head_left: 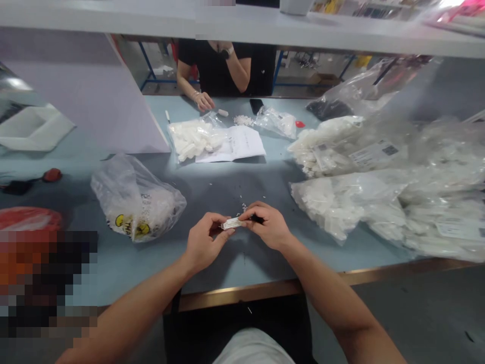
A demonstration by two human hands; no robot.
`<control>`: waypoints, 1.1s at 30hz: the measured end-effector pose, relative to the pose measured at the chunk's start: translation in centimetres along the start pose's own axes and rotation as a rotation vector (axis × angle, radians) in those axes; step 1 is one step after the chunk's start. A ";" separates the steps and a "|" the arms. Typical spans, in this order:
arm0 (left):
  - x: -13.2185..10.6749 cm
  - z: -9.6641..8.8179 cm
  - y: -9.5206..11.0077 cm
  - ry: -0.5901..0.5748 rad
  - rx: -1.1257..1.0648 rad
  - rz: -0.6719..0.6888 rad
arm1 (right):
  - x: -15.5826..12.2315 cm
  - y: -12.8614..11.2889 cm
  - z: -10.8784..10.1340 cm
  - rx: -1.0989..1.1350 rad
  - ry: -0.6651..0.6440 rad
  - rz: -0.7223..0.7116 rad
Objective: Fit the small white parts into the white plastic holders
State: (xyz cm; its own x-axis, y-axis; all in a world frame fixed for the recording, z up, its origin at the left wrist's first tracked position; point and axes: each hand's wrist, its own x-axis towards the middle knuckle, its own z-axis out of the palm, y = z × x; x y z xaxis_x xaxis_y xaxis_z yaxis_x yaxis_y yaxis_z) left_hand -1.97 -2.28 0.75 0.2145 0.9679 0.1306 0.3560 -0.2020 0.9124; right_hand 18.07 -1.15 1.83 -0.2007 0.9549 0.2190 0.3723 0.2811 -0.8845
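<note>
Left hand [203, 241] and right hand [266, 226] together — both clamped on a white plastic strip [231, 224], held just above the bench [125, 268]. Keep the strip level — grip firmly at each end.

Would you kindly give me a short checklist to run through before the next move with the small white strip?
1. Left hand and right hand both on the white plastic strip: ok.
2. Black item at the right hand identified: cannot tell.
3. Strip free of damage: cannot tell, too small to see.
4. Loose white bits kept away from the strip: not ok, they lie just beyond it.
5. Bag of white parts apart from the hands: ok.
</note>
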 end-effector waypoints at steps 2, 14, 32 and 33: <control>-0.1 0.0 -0.1 -0.002 0.023 0.019 | 0.0 0.1 0.0 -0.005 -0.008 -0.003; -0.5 -0.1 -0.3 -0.052 0.176 0.221 | 0.2 -0.1 -0.5 0.035 -0.186 0.040; 0.5 -0.3 -1.0 -0.009 -0.084 -0.051 | 2.3 5.5 -4.7 -0.594 0.096 0.131; 0.5 -0.2 -1.0 -0.013 -0.086 -0.050 | 2.5 5.9 -4.4 -0.648 0.071 0.168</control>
State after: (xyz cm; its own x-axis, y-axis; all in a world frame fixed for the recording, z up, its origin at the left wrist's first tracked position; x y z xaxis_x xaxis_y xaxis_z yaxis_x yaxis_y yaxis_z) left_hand -2.45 -1.58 -0.02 0.2107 0.9743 0.0795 0.2875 -0.1395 0.9476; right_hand 23.70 3.30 -1.02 -0.0408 0.9883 0.1467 0.8663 0.1081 -0.4877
